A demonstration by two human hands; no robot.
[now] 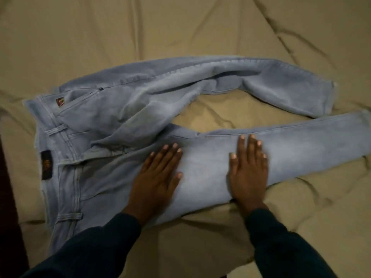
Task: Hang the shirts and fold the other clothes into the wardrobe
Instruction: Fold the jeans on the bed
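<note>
A pair of light blue jeans (128, 109) lies spread on a beige bedsheet, waistband at the left, legs running to the right. The far leg curves away toward the upper right and is rumpled. The near leg lies straighter, reaching the right edge of the view. My left hand (158, 173) rests flat, palm down, on the thigh of the near leg. Farther along the same leg my right hand (249, 169) also presses flat with fingers spread. Neither hand holds any cloth. Both arms wear dark sleeves.
The wrinkled beige bedsheet (180, 33) fills nearly the whole view around the jeans. A dark strip, perhaps the bed's edge or floor (8, 197), runs down the left side.
</note>
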